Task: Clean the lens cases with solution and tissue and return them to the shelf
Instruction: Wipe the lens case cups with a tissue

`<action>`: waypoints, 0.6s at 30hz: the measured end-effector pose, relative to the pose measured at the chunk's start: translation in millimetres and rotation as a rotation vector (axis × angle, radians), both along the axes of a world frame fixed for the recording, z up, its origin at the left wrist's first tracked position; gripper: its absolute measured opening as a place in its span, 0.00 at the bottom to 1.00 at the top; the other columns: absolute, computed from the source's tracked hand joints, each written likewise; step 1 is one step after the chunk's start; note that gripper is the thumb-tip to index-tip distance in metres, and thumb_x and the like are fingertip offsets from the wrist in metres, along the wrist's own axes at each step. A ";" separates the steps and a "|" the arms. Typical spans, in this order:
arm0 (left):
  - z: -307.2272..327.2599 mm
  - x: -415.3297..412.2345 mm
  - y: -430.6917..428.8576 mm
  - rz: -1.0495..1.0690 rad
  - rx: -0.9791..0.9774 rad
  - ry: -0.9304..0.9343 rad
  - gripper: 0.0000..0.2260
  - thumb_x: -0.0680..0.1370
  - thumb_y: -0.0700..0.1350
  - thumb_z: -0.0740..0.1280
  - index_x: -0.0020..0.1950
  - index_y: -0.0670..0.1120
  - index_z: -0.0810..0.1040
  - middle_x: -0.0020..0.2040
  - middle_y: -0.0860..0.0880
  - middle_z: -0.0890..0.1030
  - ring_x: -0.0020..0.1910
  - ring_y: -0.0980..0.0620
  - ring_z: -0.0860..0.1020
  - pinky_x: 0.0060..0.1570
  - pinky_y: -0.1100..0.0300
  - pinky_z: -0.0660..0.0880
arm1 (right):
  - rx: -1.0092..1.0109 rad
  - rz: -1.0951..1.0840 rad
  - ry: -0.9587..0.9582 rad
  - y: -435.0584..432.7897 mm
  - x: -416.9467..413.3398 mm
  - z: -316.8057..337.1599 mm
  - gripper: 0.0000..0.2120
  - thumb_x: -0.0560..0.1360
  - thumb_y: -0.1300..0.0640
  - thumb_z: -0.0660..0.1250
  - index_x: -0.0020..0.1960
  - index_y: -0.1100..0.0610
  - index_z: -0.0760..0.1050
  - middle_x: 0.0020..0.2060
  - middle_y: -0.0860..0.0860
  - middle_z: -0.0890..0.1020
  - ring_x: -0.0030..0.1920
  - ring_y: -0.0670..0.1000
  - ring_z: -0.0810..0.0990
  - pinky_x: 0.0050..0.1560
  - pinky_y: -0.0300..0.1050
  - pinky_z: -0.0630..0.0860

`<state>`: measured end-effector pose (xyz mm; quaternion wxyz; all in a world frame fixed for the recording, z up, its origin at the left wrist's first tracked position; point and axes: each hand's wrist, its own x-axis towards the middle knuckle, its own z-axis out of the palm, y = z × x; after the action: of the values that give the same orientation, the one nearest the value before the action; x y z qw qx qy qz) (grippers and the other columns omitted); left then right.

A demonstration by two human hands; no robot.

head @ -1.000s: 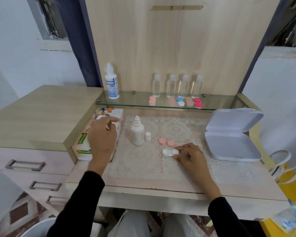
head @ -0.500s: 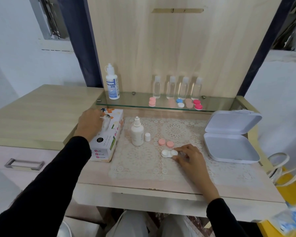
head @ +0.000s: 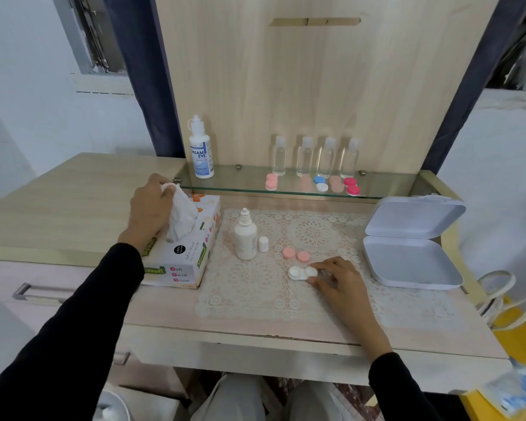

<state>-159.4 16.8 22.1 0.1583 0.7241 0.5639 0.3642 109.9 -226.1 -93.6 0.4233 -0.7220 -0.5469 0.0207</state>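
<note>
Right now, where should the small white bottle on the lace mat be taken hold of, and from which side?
Probably round the wide lower body of the small white bottle, coming from the front-left. It stands upright, its nozzle is too thin to grip well, and its loose cap sits close on its right.

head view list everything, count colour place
tissue box: 1, white-green, desk left
tissue: 1, white, half out of box
solution bottle: 1, white, on lace mat
cap: 1, white, beside that bottle
white case: 1, on mat, lids off
pink lids: 2, mat centre
lace mat: 1, cream, desk centre
hinged box: 1, grey, open, desk right
Dream Eye bottle: 1, white-blue, glass shelf left
clear bottles: 4, shelf
shelf cases: 5, pink, peach, blue-white, red
left hand: pinches tissue
right hand: pinches white case
</note>
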 end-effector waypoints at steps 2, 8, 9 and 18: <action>1.5 -1.8 3.6 -0.005 -0.075 -0.048 0.11 0.82 0.48 0.56 0.61 0.45 0.71 0.59 0.38 0.76 0.55 0.38 0.74 0.54 0.50 0.73 | -0.005 0.001 0.001 0.1 0.1 -0.1 0.10 0.71 0.56 0.74 0.52 0.53 0.82 0.43 0.45 0.77 0.46 0.48 0.73 0.41 0.36 0.65; 5.0 -4.8 4.6 -0.068 -0.171 -0.223 0.09 0.81 0.48 0.56 0.57 0.48 0.72 0.60 0.44 0.73 0.53 0.46 0.71 0.50 0.55 0.69 | -0.007 -0.002 0.001 -0.2 -0.1 0.5 0.10 0.71 0.55 0.74 0.52 0.53 0.83 0.42 0.43 0.76 0.46 0.47 0.73 0.42 0.35 0.64; 7.5 -3.6 3.0 -0.092 -0.198 -0.202 0.10 0.80 0.51 0.58 0.57 0.48 0.72 0.59 0.46 0.73 0.52 0.47 0.70 0.48 0.57 0.67 | -0.008 -0.002 0.000 -0.3 -0.2 0.7 0.10 0.71 0.55 0.74 0.53 0.53 0.83 0.42 0.43 0.76 0.46 0.47 0.73 0.41 0.34 0.64; 24.8 -15.2 8.4 -0.171 -0.173 0.602 0.10 0.75 0.45 0.70 0.54 0.42 0.80 0.55 0.41 0.78 0.49 0.46 0.72 0.46 0.58 0.66 | -0.006 -0.002 0.012 -0.2 -0.5 0.7 0.10 0.71 0.55 0.74 0.52 0.53 0.83 0.42 0.44 0.77 0.46 0.47 0.72 0.41 0.34 0.64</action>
<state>-174.6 25.2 46.9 0.0755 0.8278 0.5515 0.0700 109.4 -226.3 -92.9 0.4243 -0.7239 -0.5434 0.0263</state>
